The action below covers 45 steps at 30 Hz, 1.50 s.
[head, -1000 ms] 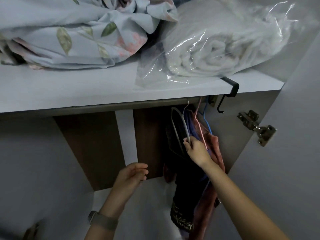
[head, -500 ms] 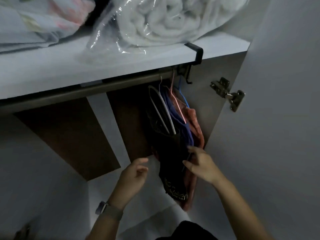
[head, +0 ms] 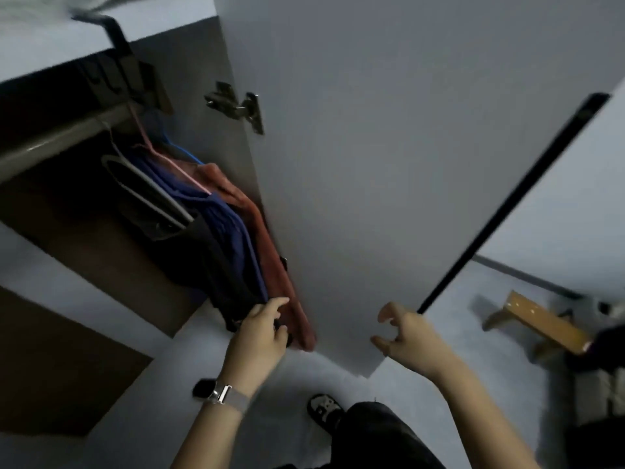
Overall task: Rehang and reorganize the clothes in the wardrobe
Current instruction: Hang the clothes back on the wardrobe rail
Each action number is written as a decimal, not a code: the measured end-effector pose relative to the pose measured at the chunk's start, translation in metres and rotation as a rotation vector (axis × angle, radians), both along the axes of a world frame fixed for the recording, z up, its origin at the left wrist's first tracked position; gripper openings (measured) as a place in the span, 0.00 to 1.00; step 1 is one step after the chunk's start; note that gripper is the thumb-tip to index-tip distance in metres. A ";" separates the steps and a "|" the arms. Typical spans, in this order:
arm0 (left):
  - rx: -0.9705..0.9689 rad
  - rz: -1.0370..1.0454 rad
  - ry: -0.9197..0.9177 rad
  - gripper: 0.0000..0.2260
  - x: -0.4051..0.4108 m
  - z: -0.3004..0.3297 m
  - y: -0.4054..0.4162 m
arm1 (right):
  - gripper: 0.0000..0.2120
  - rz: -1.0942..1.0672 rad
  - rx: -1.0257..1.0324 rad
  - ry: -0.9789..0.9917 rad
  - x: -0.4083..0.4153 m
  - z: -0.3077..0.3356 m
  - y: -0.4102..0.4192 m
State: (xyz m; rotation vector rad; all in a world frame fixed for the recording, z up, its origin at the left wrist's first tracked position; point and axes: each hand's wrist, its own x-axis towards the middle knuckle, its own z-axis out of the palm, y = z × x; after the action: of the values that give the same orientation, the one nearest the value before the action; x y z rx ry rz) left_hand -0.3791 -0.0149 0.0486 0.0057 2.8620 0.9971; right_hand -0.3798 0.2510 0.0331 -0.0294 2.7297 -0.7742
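Clothes (head: 233, 231) hang lengthwise down from rail (head: 57, 137); left hand (head: 258, 336) grasps dark hem, right hand (head: 411, 343) loosely curled, empty.

We see soft cloth clothes (head: 236, 238) by our left hand (head: 258, 336). Above them hang a shiny metal rail (head: 57, 140) and hinge (head: 236, 108). The door (head: 389, 164) looks smooth and matt.

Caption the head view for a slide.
Left hand grips the hem of dark hanging clothes; right hand is free beside the wardrobe door.
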 end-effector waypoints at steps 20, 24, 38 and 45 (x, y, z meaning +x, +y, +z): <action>-0.104 -0.955 0.002 0.22 0.105 -0.018 0.453 | 0.33 -0.983 -0.050 0.115 0.334 -0.017 0.343; -0.026 -1.091 -0.002 0.21 0.142 -0.013 0.573 | 0.32 -1.114 -0.040 0.150 0.375 -0.014 0.428; -0.008 -1.280 0.007 0.22 0.054 -0.037 0.810 | 0.29 -1.533 -0.076 0.167 0.340 -0.040 0.614; -0.026 -1.439 0.010 0.22 0.001 -0.032 0.932 | 0.29 -1.715 -0.073 0.200 0.295 -0.039 0.690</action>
State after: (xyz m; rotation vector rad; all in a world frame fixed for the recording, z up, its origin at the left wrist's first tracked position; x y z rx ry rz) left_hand -0.3778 0.9169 0.0168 1.6947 1.9350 0.5421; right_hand -0.0845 0.9413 -0.0062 2.4477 2.2596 -1.1451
